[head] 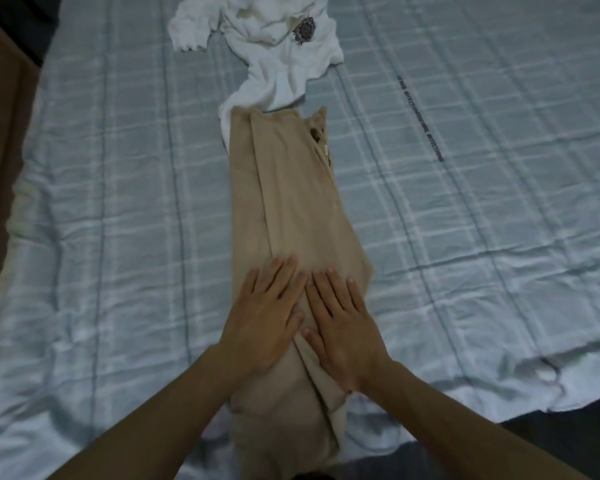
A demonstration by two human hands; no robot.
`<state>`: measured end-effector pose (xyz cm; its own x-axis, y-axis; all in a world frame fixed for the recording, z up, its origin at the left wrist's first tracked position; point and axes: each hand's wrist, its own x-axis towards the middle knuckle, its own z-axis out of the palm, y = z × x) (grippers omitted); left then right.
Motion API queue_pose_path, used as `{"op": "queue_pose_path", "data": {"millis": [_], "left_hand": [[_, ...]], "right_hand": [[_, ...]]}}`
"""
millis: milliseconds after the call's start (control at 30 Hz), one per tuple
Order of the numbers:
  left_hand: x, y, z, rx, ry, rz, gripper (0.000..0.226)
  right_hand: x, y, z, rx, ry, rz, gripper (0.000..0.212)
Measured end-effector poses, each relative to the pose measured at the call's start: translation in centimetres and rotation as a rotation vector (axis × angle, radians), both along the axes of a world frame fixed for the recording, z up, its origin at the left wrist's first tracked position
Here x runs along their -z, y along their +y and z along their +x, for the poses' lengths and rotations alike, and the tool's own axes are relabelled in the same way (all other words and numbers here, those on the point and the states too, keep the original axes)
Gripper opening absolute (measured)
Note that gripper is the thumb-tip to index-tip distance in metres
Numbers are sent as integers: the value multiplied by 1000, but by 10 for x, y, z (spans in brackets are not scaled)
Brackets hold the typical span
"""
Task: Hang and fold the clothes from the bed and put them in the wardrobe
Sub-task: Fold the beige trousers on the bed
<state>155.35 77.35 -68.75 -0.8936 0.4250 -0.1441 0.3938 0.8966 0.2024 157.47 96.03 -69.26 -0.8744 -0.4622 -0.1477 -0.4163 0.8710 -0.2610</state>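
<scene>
A beige garment (288, 202) lies folded into a long narrow strip down the middle of the bed (101, 202). My left hand (267, 317) and my right hand (343, 327) rest flat on its near part, side by side, palms down and fingers spread, holding nothing. A crumpled white garment (274, 53) with a dark round emblem lies at the far end of the bed, and its lower end touches the beige strip's far end.
The bed is covered by a pale blue checked sheet with wrinkles. A brown wooden edge (0, 133) runs along the left side. The sheet's near right edge gives way to a dark area (551, 431).
</scene>
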Motion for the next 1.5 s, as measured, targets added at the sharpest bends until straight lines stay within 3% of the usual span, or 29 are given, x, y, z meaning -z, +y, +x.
{"op": "queue_pose_path", "data": {"millis": [400,467,567,633,733,767,833,933,1033,1200,1367,1500], "left_hand": [[-5,-58,116,233,-38,73,53],[-9,-71,126,259,-66,117,51],[-12,-88,130,310,-134,160,74],[-12,-91,130,340,-124,148,90],[-15,-87,128,353,-70,125,97],[-16,-85,126,358,-43,123,98],[-17,-80,123,391,36,129,86],[-16,-73,124,428,197,227,36],[-20,-70,123,259,119,357,31],[-60,-61,93,-132,-59,645,32],[-88,-50,31,-267,44,663,19],[-101,-41,-14,-382,105,721,8]], "right_hand": [[-5,13,94,-51,35,-100,51],[-6,15,107,-47,47,-132,56],[-8,17,117,-41,43,-154,81],[-9,19,120,-73,33,-120,83],[-10,21,119,-96,1,-40,96],[-11,21,116,-109,7,-32,90],[-14,22,111,-127,41,-67,62],[-16,24,105,-158,112,-99,50],[-20,24,95,-126,126,-240,41],[-49,21,59,90,-89,-496,35],[-77,12,0,297,-55,-615,9],[-80,0,-46,475,-18,-716,22]]}}
